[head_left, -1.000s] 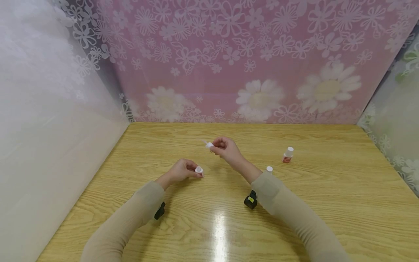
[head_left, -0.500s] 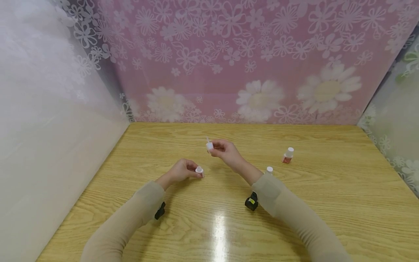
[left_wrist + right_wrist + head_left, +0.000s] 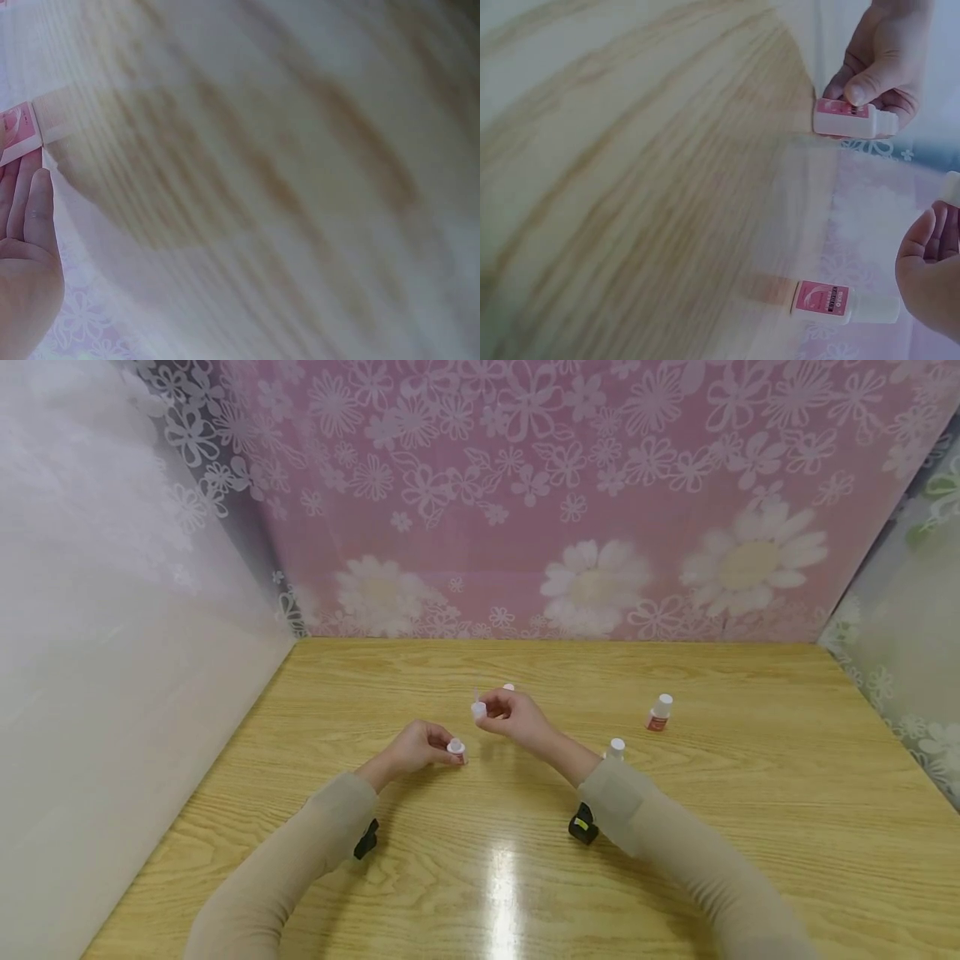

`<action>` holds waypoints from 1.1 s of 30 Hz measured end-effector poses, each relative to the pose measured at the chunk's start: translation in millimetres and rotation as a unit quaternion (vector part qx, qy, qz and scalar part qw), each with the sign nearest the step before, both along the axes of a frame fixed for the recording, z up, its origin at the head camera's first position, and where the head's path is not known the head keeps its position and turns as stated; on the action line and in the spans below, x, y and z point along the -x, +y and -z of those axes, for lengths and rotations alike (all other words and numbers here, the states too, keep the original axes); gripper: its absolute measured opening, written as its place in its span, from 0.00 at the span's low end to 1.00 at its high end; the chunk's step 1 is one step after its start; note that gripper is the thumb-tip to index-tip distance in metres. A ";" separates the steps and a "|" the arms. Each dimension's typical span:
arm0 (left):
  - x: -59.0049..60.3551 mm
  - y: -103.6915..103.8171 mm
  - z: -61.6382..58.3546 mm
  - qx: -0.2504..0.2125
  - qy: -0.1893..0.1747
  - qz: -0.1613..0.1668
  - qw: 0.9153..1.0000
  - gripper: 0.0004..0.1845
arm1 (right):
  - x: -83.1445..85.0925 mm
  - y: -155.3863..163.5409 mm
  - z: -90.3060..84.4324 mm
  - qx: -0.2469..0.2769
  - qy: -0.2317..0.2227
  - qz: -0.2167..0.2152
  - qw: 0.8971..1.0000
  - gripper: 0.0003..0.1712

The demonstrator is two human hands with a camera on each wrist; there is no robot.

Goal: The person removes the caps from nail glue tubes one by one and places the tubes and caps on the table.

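My left hand (image 3: 416,749) grips a small white bottle (image 3: 457,752) with a pink label, its uncapped neck upward on the table. That bottle (image 3: 844,120) also shows in the right wrist view, between thumb and fingers. Slightly beyond it, my right hand (image 3: 521,718) pinches a white cap (image 3: 478,711) from which a thin pale stem points up. The cap and the bottle are apart. In the left wrist view, the pink label (image 3: 16,129) shows at the edge above the left hand's fingers (image 3: 39,214).
A white-capped bottle (image 3: 658,713) with a red-pink label stands at the right. Another bottle's white cap (image 3: 617,748) shows beside the right sleeve, partly hidden. Behind the right hand peeks one more white top (image 3: 509,687). A flowered pink sheet (image 3: 480,527) bounds the wooden table's back.
My right hand has turned the cap so its stem swung from leftward to upright, then come slightly nearer to me. The white top behind it has come into view. My left hand stays put.
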State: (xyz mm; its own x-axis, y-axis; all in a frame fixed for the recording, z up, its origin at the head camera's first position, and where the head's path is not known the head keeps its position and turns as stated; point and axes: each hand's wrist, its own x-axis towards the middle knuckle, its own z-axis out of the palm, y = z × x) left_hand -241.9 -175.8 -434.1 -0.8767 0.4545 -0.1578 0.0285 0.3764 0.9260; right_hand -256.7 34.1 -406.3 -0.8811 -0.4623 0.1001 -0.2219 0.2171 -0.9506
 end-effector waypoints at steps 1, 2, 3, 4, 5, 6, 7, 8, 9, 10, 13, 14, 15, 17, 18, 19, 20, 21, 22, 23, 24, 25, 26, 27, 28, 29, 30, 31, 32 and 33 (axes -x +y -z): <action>0.0 0.2 -0.2 0.001 -0.001 -0.001 1.000 0.08 | -0.2 -0.1 1.0 -0.004 0.000 -0.002 1.000 0.16; 0.0 0.4 -0.2 0.001 -0.003 -0.004 1.000 0.08 | -0.3 0.0 1.8 -0.009 0.000 -0.003 1.000 0.16; 0.0 0.5 -0.1 0.000 -0.005 -0.005 1.000 0.08 | -0.3 -0.2 3.0 -0.014 0.002 -0.003 1.000 0.15; -0.2 0.7 0.2 0.000 -0.006 -0.006 1.000 0.09 | -0.5 -0.1 3.9 -0.019 0.006 -0.004 1.000 0.14; -0.5 0.9 0.3 -0.001 -0.008 -0.007 1.000 0.09 | -0.8 -0.1 4.9 -0.024 0.011 -0.005 1.000 0.14; -0.8 1.1 0.3 -0.003 -0.011 -0.009 1.000 0.09 | -0.7 -0.5 6.0 -0.031 0.013 -0.004 0.999 0.13; -1.1 1.1 0.2 -0.005 -0.013 -0.009 1.000 0.08 | -0.8 -1.0 7.2 -0.037 0.017 -0.006 0.999 0.13; -1.3 1.2 0.2 -0.008 -0.015 -0.010 1.000 0.08 | -0.8 -1.6 8.5 -0.045 0.024 -0.008 0.999 0.12; -1.3 1.1 0.1 -0.009 -0.015 -0.009 1.000 0.08 | -0.8 -2.3 9.8 -0.053 0.030 -0.012 0.998 0.12; -1.3 1.0 -0.1 -0.012 -0.016 -0.009 1.000 0.08 | -0.9 -3.1 11.0 -0.061 0.034 -0.017 0.997 0.12; -0.7 0.0 -0.4 -0.013 -0.019 -0.008 1.000 0.09 | -1.0 -5.8 14.5 -0.084 0.040 -0.027 0.995 0.12; -0.4 -0.4 -0.4 -0.013 -0.017 -0.005 1.000 0.09 | -1.2 -6.5 15.3 -0.090 0.043 -0.030 0.995 0.11; -0.2 -0.9 -0.7 -0.012 -0.016 -0.003 1.000 0.09 | -1.2 -7.0 16.1 -0.096 0.043 -0.033 0.994 0.11; 0.1 -1.7 -1.4 -0.013 -0.018 -0.003 1.000 0.10 | -1.0 -8.2 17.3 -0.106 0.046 -0.034 0.993 0.11; 0.1 -1.9 -2.2 -0.012 -0.019 -0.003 1.000 0.09 | -0.8 -8.7 18.0 -0.112 0.049 -0.035 0.992 0.11; 0.0 -2.2 -3.0 -0.011 -0.020 -0.004 1.000 0.09 | -0.5 -9.1 18.5 -0.115 0.051 -0.036 0.991 0.11; -0.1 -2.4 -3.4 -0.011 -0.020 -0.004 1.000 0.09 | -0.2 -9.2 19.0 -0.118 0.055 -0.038 0.991 0.11; -0.2 -2.6 -4.2 -0.010 -0.020 -0.005 1.000 0.09 | 0.2 -9.4 19.7 -0.122 0.059 -0.039 0.990 0.11; -0.3 -2.9 -4.7 -0.010 -0.019 -0.006 1.000 0.09 | 0.5 -9.7 20.3 -0.127 0.062 -0.039 0.989 0.11; -0.3 -3.2 -5.0 -0.008 -0.018 -0.006 1.000 0.09 | 1.0 -9.8 21.2 -0.131 0.067 -0.041 0.988 0.11; -0.3 -3.6 -5.3 -0.006 -0.017 -0.006 1.000 0.10 | 1.5 -9.9 21.8 -0.136 0.071 -0.043 0.987 0.11; -0.1 -4.1 -5.2 -0.006 -0.016 -0.007 1.000 0.10 | 1.9 -10.0 22.4 -0.141 0.074 -0.045 0.986 0.11; -0.1 -4.5 -5.4 -0.006 -0.015 -0.007 1.000 0.10 | 2.4 -10.2 23.1 -0.144 0.076 -0.048 0.985 0.10; 0.1 -5.0 -5.1 -0.008 -0.013 -0.007 1.000 0.10 | 2.9 -10.6 24.0 -0.148 0.077 -0.050 0.985 0.10; 0.3 -5.4 -5.0 -0.009 -0.013 -0.007 1.000 0.10 | 3.2 -10.8 24.4 -0.150 0.077 -0.053 0.984 0.10; 0.5 -5.7 -4.7 -0.010 -0.014 -0.008 1.000 0.10 | 3.5 -11.2 24.8 -0.151 0.076 -0.055 0.984 0.10; 0.7 -6.1 -4.4 -0.012 -0.015 -0.008 1.000 0.10 | 3.7 -11.7 25.0 -0.153 0.071 -0.056 0.984 0.10; 0.9 -6.3 -3.9 -0.015 -0.015 -0.007 1.000 0.11 | 3.8 -12.0 25.2 -0.153 0.068 -0.059 0.984 0.10; 1.1 -6.5 -3.5 -0.017 -0.014 -0.005 1.000 0.11 | 3.8 -12.4 25.3 -0.154 0.063 -0.060 0.984 0.10; 1.4 -6.8 -2.9 -0.019 -0.014 -0.003 1.000 0.11 | 3.8 -13.0 25.2 -0.157 0.058 -0.061 0.984 0.10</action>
